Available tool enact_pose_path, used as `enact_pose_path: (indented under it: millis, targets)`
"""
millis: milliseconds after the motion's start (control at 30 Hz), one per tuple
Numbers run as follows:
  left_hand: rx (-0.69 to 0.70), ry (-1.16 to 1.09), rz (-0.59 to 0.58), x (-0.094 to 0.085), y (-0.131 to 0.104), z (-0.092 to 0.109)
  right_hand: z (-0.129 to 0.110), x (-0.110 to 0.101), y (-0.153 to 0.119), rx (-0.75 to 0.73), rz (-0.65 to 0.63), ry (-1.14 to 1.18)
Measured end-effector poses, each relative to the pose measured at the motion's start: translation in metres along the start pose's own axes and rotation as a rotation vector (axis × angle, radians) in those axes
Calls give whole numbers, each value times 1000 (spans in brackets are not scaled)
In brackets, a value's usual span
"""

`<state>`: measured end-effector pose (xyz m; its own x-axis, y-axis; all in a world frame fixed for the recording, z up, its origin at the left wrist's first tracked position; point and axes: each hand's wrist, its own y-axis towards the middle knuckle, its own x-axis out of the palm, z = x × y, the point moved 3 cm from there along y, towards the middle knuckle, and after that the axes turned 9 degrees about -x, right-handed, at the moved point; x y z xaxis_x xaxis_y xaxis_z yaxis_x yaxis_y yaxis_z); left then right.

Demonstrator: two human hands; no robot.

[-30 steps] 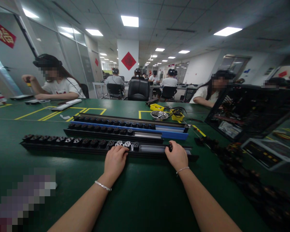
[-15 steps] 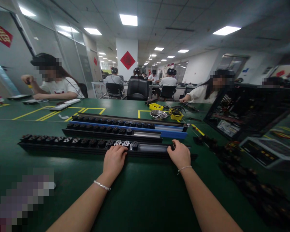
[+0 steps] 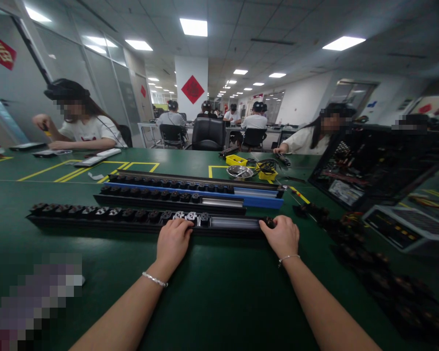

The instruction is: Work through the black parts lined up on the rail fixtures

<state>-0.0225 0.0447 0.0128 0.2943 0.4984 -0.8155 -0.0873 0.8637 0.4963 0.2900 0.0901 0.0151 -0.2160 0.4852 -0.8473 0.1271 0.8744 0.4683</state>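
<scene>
A long black rail (image 3: 234,224) lies crosswise on the green table, with a row of small black and silver modules (image 3: 126,214) along its left and middle part. My left hand (image 3: 174,241) rests on the rail's near edge below the silver modules, fingers bent over it. At the rail's right end, my right hand (image 3: 281,235) pinches a small dark module (image 3: 269,222) between thumb and fingers. Right of the last seated module, a bare shiny stretch of the channel shows. Behind lie a shorter black rail (image 3: 223,203) and a blue rail (image 3: 259,201), both carrying black modules.
Dark modules (image 3: 388,273) lie in rows at the right, beside a power supply box (image 3: 409,229) and an open computer case (image 3: 362,165). Farther back are a metal bowl (image 3: 240,172) and yellow trays (image 3: 236,160). People sit across the table.
My right hand has moved a little to the right along the rail, with the small dark module in its fingers. My left hand has stayed in place.
</scene>
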Motion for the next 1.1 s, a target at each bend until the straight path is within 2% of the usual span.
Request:
enact_pose_path:
  millis: [200, 500, 800, 1000, 1100]
  targets:
    - [-6, -1, -7, 0, 1, 1, 11, 1, -4, 63, 65, 23]
    - [-31, -32, -21, 1, 1, -1, 21, -5, -3, 115, 24, 88]
    - [-29, -24, -23, 1, 1, -1, 32, -1, 2, 129, 36, 150]
    - [-28, -25, -18, 0, 1, -1, 39, -2, 2, 313, 2, 240]
    - [-20, -21, -15, 1, 1, -1, 42, -1, 3, 341, 7, 274]
